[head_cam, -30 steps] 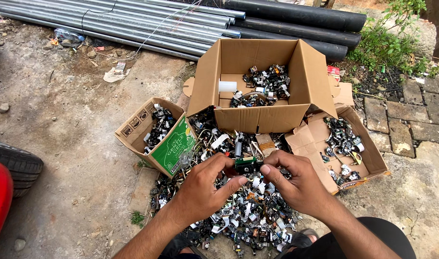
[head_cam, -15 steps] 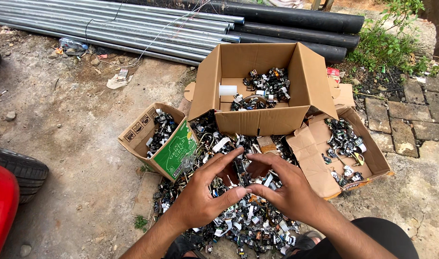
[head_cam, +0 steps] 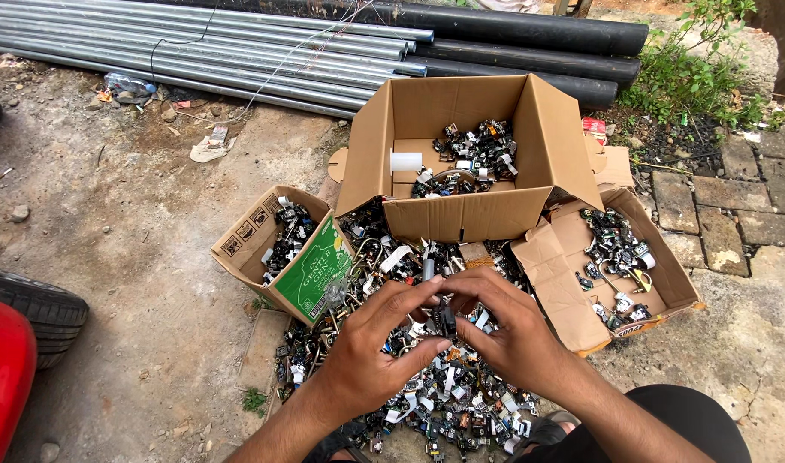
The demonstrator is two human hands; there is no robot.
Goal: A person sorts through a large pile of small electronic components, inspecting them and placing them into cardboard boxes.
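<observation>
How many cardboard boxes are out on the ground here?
3. A large open box stands behind the pile of small parts; a small box with a green flap lies left of it; a flattened shallow box lies to the right. More may be hidden outside the view.

Brown cardboard boxes (head_cam: 487, 214); green flap (head_cam: 317, 273); black-and-silver parts (head_cam: 444, 399); grey pipes (head_cam: 195, 51); black pipes (head_cam: 530, 34); red vehicle body (head_cam: 2, 377)

Small dark part (head_cam: 445, 321) mostly hidden between left hand (head_cam: 377, 343) and right hand (head_cam: 514, 333).
</observation>
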